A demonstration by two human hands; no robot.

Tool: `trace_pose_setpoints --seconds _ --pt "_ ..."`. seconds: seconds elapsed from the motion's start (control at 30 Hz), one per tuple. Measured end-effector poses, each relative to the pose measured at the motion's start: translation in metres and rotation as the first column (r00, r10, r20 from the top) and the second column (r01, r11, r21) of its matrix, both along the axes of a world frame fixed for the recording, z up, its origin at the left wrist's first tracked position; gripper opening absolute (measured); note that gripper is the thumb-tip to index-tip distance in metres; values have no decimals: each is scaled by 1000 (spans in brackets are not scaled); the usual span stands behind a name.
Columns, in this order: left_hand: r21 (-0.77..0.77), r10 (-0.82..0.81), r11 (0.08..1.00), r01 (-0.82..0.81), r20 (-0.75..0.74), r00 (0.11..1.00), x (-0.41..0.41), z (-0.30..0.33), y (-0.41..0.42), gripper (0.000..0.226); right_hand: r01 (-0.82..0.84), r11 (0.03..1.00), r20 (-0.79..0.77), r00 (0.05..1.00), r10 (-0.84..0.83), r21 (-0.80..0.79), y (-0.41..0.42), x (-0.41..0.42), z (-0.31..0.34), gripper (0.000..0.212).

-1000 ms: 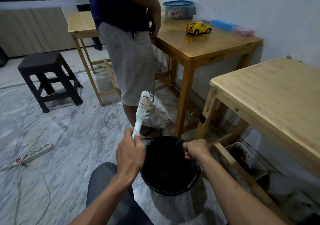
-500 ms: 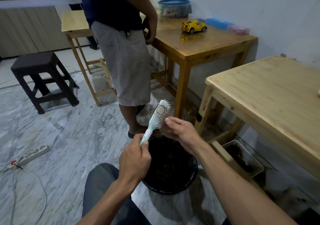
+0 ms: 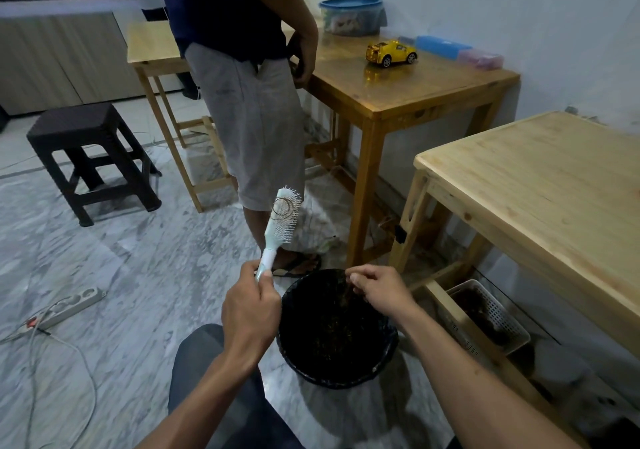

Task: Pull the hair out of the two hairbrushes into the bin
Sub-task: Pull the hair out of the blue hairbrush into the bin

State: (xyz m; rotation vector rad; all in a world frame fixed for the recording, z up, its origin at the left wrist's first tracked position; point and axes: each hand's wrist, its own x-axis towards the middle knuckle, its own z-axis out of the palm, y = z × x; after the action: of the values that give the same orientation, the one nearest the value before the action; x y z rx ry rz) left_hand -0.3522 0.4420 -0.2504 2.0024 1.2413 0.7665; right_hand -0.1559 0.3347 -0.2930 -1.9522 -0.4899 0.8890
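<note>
My left hand [image 3: 250, 313] grips the handle of a pale blue hairbrush [image 3: 281, 222], held upright and tilted right above the floor. A loop of brown hair [image 3: 282, 208] clings to its white bristles near the top. My right hand [image 3: 380, 289] hovers over the far rim of the black bin [image 3: 301, 369], fingers pinched on a thin strand of brown hair that hangs into the bin. Dark hair lies on the bin's bottom. Only one hairbrush is in view.
A person in grey shorts [image 3: 252, 119] stands just beyond the bin, a sandalled foot [image 3: 298, 265] near its rim. Wooden tables [image 3: 540, 185] stand right and behind; a white basket [image 3: 491, 313] sits under one. A black stool [image 3: 86, 158] and power strip [image 3: 65, 306] are left.
My right hand came off the brush head and dropped to the bin's rim with a pinch of hair. The brush has shifted slightly left and more upright.
</note>
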Motion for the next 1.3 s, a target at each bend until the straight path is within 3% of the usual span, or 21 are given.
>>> trace_pose_setpoints --seconds 0.1,0.2,0.27,0.33,0.37,0.43,0.53,0.67,0.87,1.0,1.1,1.17,1.3 --pt "3 -34 999 34 -12 999 3 -1 -6 12 -216 943 35 972 233 -254 7 4 11 54" --pt "5 -63 998 63 -23 998 4 -3 -10 11 -203 930 166 951 262 -305 14 5 18 58" --pt "-4 -82 997 82 -16 997 4 -5 -12 12 -80 972 288 947 143 -219 14 5 23 40" --pt "-19 -94 995 93 -9 996 4 -6 -13 12 -48 990 301 950 87 -134 14 3 29 23" --pt "-29 -100 995 100 -7 995 4 -6 -13 12 -78 992 280 954 103 -99 14 0 35 29" --pt "-54 -118 992 117 1 993 5 -7 -13 13 -123 992 157 980 120 7 16 -8 46 40" --pt "-91 -153 984 153 0 988 10 -7 -17 13 -168 973 -72 981 181 156 23 -20 51 40" --pt "-124 -200 972 198 2 980 13 -6 -21 15 -274 949 -136 946 295 154 25 -31 51 45" --pt "-225 -358 906 358 43 933 14 -2 -25 33 -89 944 -187 970 154 317 23 -31 52 28" --pt "-247 -356 913 325 -92 930 20 0 -20 19 -57 961 -119 989 92 271 24 -31 47 20" --pt "-335 -432 883 329 -306 848 21 -1 -12 18 79 950 -143 989 -37 303 26 -26 45 15" --pt "-416 -514 832 366 -333 791 19 -6 -9 19 132 939 -156 984 -85 319 27 -19 46 15" --pt "-398 -514 833 385 -297 805 18 -4 -7 41 124 944 -126 988 -88 307 22 -6 46 19"
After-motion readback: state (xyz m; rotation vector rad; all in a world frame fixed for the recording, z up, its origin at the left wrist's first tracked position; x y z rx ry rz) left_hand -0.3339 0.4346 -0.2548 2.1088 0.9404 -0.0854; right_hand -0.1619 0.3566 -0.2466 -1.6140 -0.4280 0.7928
